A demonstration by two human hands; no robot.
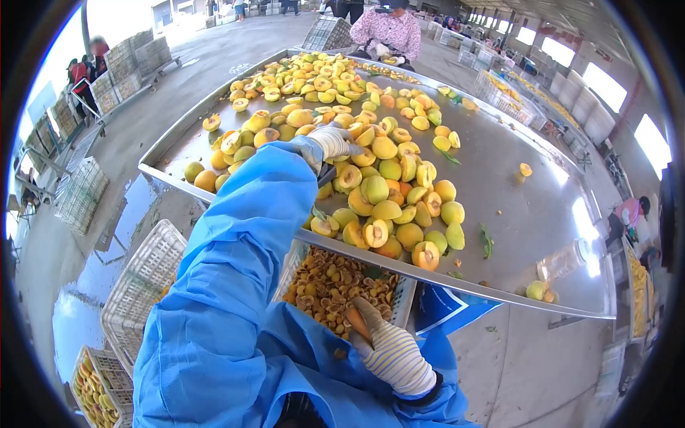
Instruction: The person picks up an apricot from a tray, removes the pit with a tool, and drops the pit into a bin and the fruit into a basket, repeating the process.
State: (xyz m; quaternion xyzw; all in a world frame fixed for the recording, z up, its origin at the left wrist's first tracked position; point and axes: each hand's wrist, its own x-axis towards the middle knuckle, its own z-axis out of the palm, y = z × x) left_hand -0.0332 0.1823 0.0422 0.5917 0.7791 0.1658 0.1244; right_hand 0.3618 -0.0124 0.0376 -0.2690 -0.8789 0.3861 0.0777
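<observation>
My left hand [334, 143], in a pale glove, reaches over the heap of yellow-orange peaches [385, 148], its fingers curled among the fruit. Below its palm a dark, narrow piece like a tool handle [327, 175] sticks out; most of it is hidden. Many of the peaches are halved, with some stones showing. In front of my body, my right hand [396, 357] wears a striped glove. Its thumb and fingers close on an orange-brown piece that looks like a peach half [357, 324], seen edge-on. Underneath is a crate of brown peach stones and scraps [328, 285].
A metal table [514, 214] with a raised rim carries the fruit. A clear plastic jar [560, 264] lies near its right corner. White crates [153, 274] stand at my left, one with peach halves [96, 392]. Across the table sits a person in a patterned top [389, 32].
</observation>
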